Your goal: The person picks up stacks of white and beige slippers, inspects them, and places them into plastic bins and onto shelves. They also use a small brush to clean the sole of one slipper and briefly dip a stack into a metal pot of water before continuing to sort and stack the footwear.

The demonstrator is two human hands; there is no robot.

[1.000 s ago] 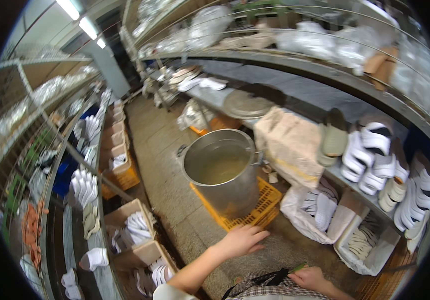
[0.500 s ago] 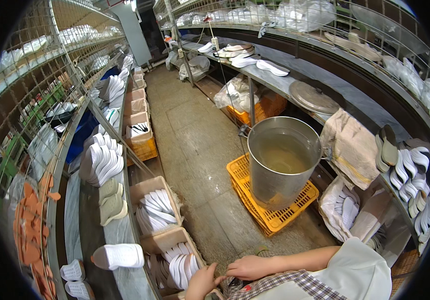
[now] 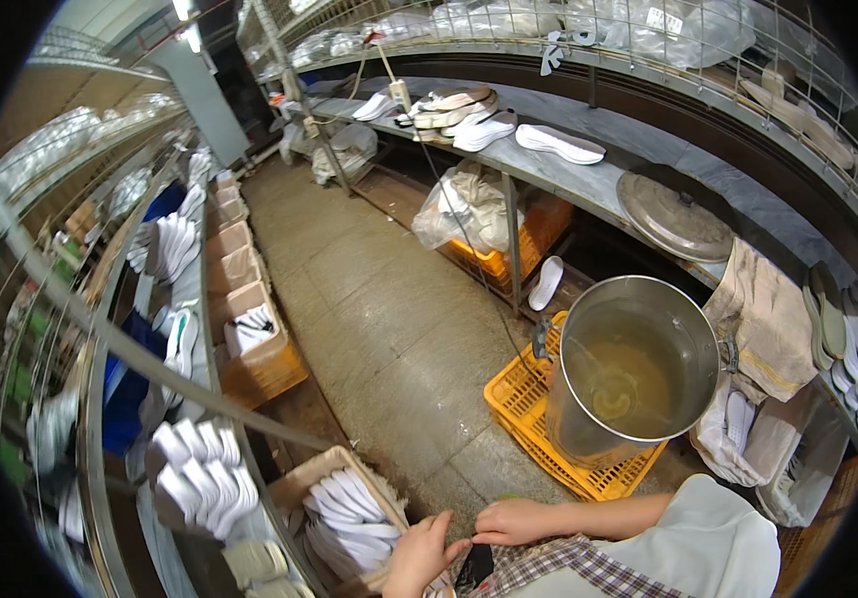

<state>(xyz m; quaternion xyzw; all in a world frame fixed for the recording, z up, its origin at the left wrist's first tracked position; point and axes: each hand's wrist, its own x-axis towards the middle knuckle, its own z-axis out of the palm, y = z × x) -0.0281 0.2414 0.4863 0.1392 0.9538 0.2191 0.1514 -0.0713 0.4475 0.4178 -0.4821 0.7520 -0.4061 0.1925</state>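
Both hands are in front of my body at the lower edge, by a checked apron [image 3: 573, 570]. My left hand [image 3: 421, 554] has its fingers spread apart, with nothing visible in them. Just right of it, my right hand [image 3: 514, 521] rests back upward near the apron's top; its fingers curl down and their tips are hidden. A dark patch [image 3: 475, 570] lies below the hands; I cannot make out what it is. Nearest my left hand is a bin [image 3: 396, 495] of white shoe soles [image 3: 349, 518]. A large metal pot [image 3: 588, 439] of cloudy liquid stands ahead to the right.
Yellow crates [image 3: 514, 399] carry the pot. Along the left runs a shelf with stacked white soles [image 3: 211, 488] and a slanting metal bar [image 3: 189, 389]. The right bench holds a round metal lid [image 3: 676, 214] and a cloth [image 3: 763, 319]. A tiled floor aisle [image 3: 369, 299] runs between.
My view has moved forward and turned, so the pot now looks nearer and farther right. A white sole under the right bench has come into sight. My left fingers have spread and lifted.
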